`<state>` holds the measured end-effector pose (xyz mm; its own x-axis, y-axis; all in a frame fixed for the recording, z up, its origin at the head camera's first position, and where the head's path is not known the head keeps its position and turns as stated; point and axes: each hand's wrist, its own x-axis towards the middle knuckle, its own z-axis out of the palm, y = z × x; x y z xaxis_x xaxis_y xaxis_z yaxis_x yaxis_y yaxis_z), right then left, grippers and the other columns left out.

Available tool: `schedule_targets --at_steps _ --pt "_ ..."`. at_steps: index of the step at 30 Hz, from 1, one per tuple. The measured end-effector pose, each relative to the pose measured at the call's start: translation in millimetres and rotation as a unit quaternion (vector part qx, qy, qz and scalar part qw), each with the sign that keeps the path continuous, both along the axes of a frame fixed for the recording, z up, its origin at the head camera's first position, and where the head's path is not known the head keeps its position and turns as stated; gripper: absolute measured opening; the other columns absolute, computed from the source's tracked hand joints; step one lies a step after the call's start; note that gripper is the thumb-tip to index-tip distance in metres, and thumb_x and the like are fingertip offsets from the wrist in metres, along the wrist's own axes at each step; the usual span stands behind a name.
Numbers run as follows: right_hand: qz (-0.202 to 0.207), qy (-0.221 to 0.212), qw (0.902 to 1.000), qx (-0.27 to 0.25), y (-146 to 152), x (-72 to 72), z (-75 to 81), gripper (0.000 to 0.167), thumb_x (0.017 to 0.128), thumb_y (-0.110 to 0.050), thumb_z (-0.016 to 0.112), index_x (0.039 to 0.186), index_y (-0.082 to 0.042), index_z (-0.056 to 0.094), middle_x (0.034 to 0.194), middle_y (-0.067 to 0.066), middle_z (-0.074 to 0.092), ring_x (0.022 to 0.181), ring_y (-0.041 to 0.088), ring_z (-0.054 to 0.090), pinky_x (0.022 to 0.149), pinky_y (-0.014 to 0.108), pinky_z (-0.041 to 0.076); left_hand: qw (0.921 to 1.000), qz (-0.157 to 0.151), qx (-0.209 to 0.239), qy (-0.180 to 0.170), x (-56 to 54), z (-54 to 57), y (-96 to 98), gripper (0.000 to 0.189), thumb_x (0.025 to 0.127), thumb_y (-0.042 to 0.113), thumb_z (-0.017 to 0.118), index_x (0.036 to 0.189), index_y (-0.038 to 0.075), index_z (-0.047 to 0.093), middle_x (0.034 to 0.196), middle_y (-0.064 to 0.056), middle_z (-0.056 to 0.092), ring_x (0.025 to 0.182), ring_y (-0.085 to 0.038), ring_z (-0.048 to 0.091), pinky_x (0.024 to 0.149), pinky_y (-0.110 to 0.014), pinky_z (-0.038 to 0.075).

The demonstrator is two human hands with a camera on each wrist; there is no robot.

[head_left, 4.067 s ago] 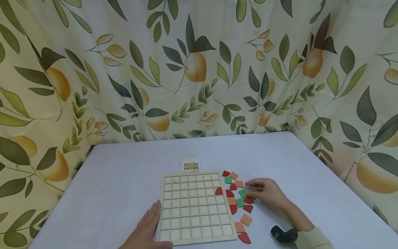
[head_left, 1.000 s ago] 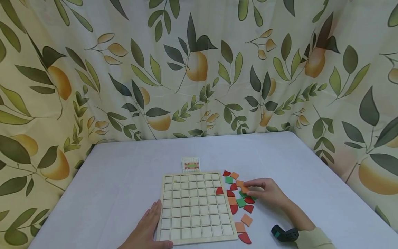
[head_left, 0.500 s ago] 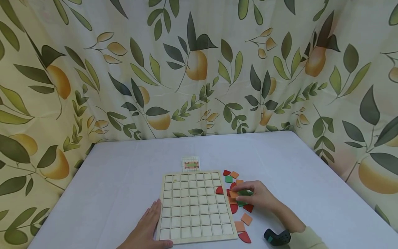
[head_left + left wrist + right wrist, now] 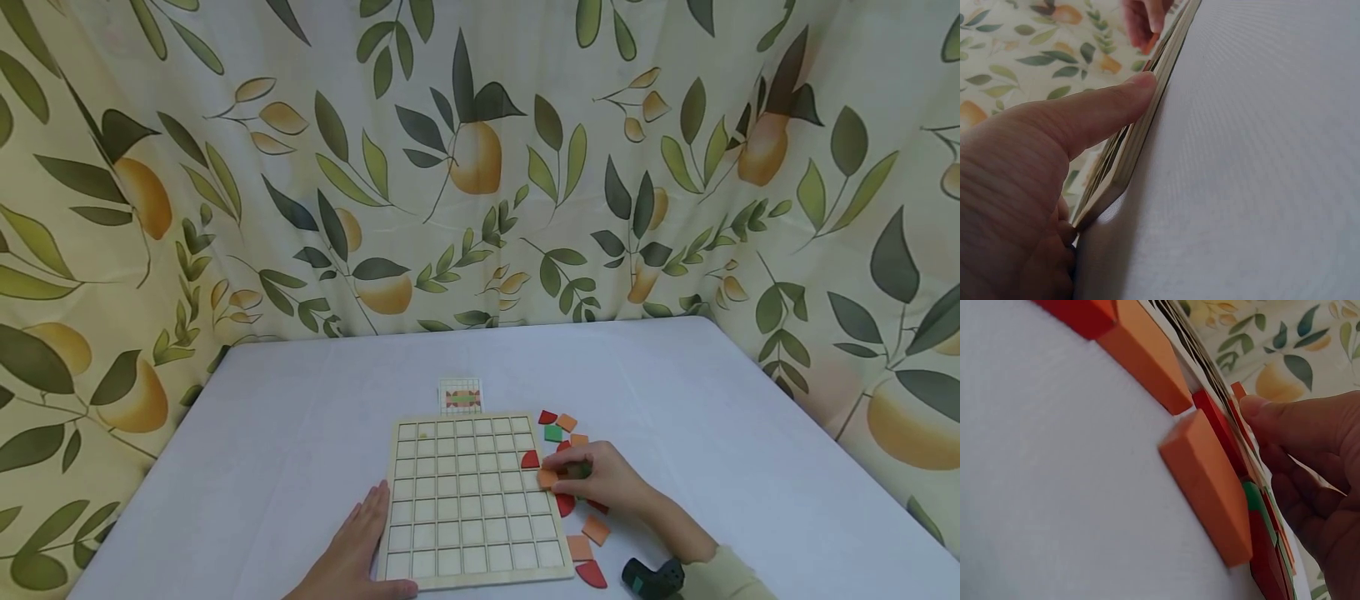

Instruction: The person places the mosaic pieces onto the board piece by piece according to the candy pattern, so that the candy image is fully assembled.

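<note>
A wooden grid board (image 4: pixel 457 507) lies on the table, with a red quarter-round tile (image 4: pixel 530 459) in a cell by its right side. My left hand (image 4: pixel 349 542) rests against the board's left edge, fingers straight. Its thumb (image 4: pixel 1113 106) lies along the near edge. Between thumb and fingertips, my right hand (image 4: pixel 611 482) pinches an orange square tile (image 4: pixel 547 479) over the board's right rim, just below the red tile. Beneath that hand some loose tiles are partly hidden. The right wrist view shows the pinched tile only as a thin edge.
Loose tiles lie along the board's right side: a green square (image 4: pixel 553 433), an orange square (image 4: pixel 596 530) and a red quarter-round (image 4: pixel 591 574) among several. A pattern card (image 4: pixel 461 396) sits behind the board. A black device (image 4: pixel 652 578) is at the right wrist. Patterned curtains (image 4: pixel 480 167) surround the table.
My right hand picked an orange tile from the loose tiles and has carried it left to the board's right rim. The left hand has stayed at the board's edge.
</note>
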<state>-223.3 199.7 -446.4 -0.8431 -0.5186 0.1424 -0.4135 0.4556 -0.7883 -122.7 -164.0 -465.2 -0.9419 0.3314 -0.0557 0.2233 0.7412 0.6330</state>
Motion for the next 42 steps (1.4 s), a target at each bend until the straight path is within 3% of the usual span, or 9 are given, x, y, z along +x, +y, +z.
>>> schedule_targets --at_steps 6,9,13,25,42 --pt "0.001 0.003 1.0000 -0.001 -4 -0.5 1.5 0.026 0.076 -0.023 0.076 0.100 -0.012 0.072 0.093 -0.006 0.068 0.087 0.011 0.058 0.071 0.027 0.049 1.0000 0.003 0.005 -0.006 0.6 1.9 0.8 0.121 0.065 0.062 0.069 0.144 -0.006 0.008 0.150 -0.021 0.011 0.137 -0.034 0.006 0.095 -0.005 -0.012" --pt "0.007 0.009 0.9999 -0.003 -7 -1.7 1.5 0.025 0.077 -0.023 0.075 0.100 -0.013 0.072 0.093 -0.007 0.068 0.087 0.012 0.057 0.071 0.028 0.049 0.9999 0.005 0.004 -0.012 0.6 3.8 1.2 0.122 0.065 0.063 0.070 0.144 -0.006 0.008 0.150 -0.021 0.011 0.137 -0.034 0.006 0.107 -0.026 -0.005" --pt "0.018 0.015 0.9997 -0.007 -10 -3.2 0.9 0.026 0.077 -0.023 0.075 0.101 -0.013 0.072 0.095 -0.007 0.068 0.090 0.011 0.057 0.074 0.029 0.049 0.9999 0.006 -0.003 -0.015 0.3 6.0 2.0 0.122 0.064 0.063 0.070 0.144 -0.007 0.008 0.150 -0.022 0.011 0.137 -0.036 0.008 0.106 -0.052 0.009" --pt "0.034 0.043 0.9985 0.002 -13 -5.5 -3.4 0.025 0.077 -0.021 0.075 0.100 -0.012 0.072 0.095 -0.008 0.068 0.090 0.009 0.058 0.074 0.026 0.049 0.9999 0.007 -0.008 -0.011 0.4 6.5 1.9 0.123 0.064 0.065 0.069 0.144 -0.006 0.009 0.150 -0.021 0.012 0.137 -0.035 0.009 0.106 -0.053 0.010" --pt "0.018 0.038 0.9990 -0.013 -15 -5.6 -7.9 0.023 0.076 -0.023 0.076 0.098 -0.014 0.073 0.094 -0.008 0.068 0.089 0.010 0.057 0.072 0.025 0.050 0.9999 0.004 -0.005 -0.009 0.9 7.8 1.4 0.122 0.065 0.064 0.068 0.144 -0.007 0.009 0.149 -0.022 0.012 0.136 -0.036 0.009 0.106 -0.053 0.010"
